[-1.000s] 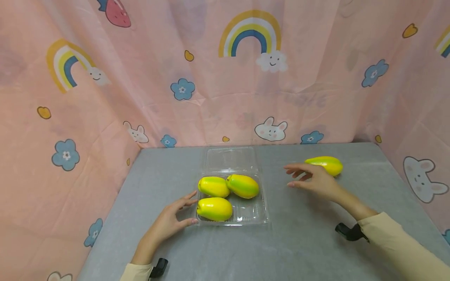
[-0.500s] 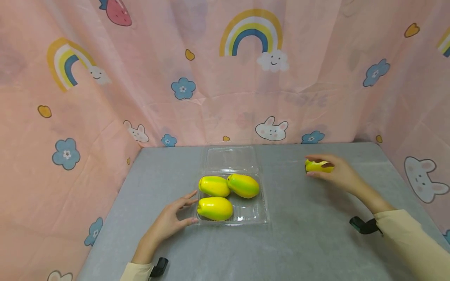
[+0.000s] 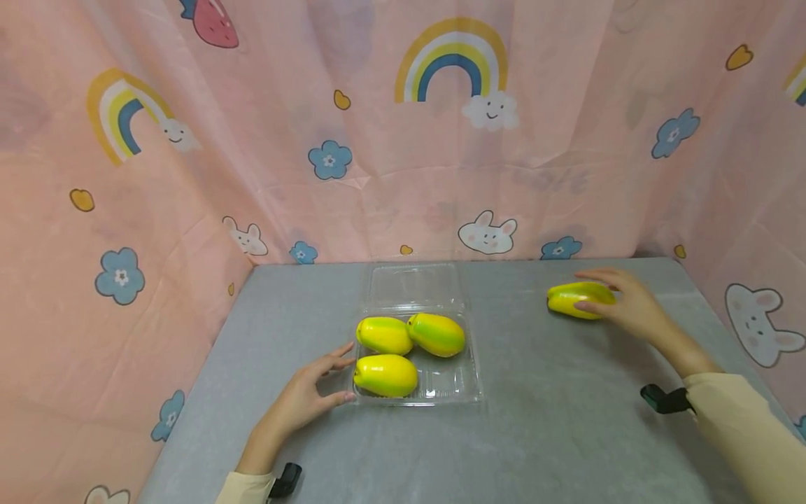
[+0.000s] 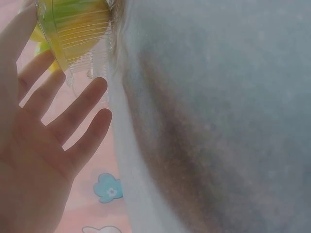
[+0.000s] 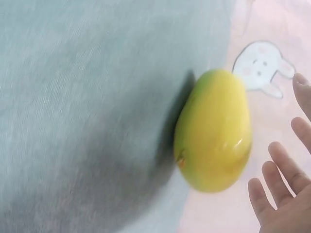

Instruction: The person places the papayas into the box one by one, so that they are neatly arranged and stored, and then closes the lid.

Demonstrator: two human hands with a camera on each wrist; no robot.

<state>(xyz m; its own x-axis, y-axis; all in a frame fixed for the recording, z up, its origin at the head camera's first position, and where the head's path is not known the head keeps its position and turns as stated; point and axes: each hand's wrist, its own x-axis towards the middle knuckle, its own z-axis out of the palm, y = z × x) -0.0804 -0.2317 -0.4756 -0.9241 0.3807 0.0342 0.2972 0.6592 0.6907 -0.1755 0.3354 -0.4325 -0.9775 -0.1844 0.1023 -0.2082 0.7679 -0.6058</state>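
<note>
An open clear plastic clamshell box lies on the grey table. In its tray are three yellow-green papayas: one at the back left, one at the back right and one at the front left. My left hand has its fingertips at the box's left side; the left wrist view shows its fingers extended and spread. Farther right, another papaya rests on the table. My right hand hovers around its right end, and in the right wrist view the spread fingers stand apart from the fruit.
The box's lid lies folded back behind the tray. A pink patterned cloth hangs behind and at both sides of the grey table. The tray's front right part shows bare plastic.
My right hand has moved rightward, first closing around the lone papaya and now drawing back toward its right end with fingers apart. My left hand has stayed at the box.
</note>
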